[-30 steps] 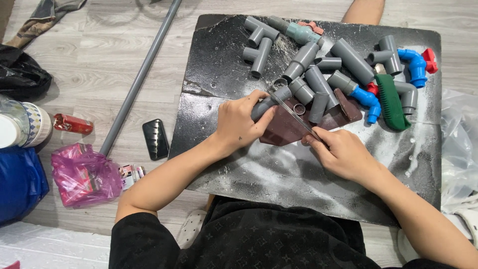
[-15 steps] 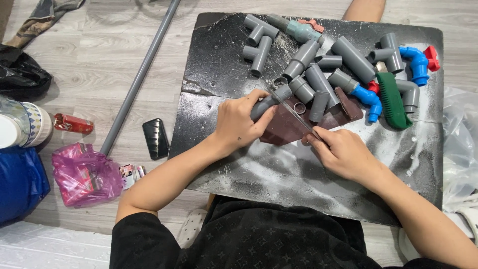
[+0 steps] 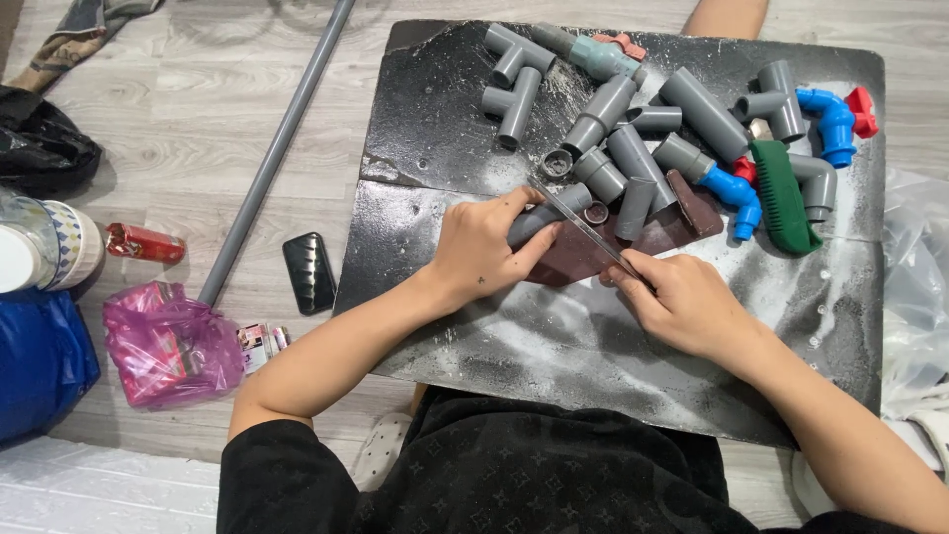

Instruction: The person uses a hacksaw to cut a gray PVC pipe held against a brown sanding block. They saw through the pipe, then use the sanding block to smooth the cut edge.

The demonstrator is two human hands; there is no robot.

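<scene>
— From the head view, what have the hands got?

— The left hand (image 3: 484, 252) is wrapped over a short grey plastic pipe piece (image 3: 550, 213), fingers curled together, pinning it to the black dusty board (image 3: 445, 129). The pipe's free end pokes out just past the fingertips. The right hand (image 3: 682, 302) pinches the near end of a thin grey metal blade (image 3: 583, 229), fingers pressed tight; the blade runs from those fingers up across the pipe.

— How would that pipe handle?

— Light and stiff, I'd say, smooth enough to roll or slip, so gripping round its body near the blade looks sensible. Under it lies a dark brown sheet (image 3: 593, 252), just below the left fingertips.

— Any containers?

— Well left of the left hand, a pink plastic bag (image 3: 168, 346) on the floor, something boxy inside, hard to tell what. A blue bag (image 3: 40, 366) beside it; contents hidden. Beyond the fingers, a heap of grey pipe fittings (image 3: 633, 129) lies loose on the board.
</scene>
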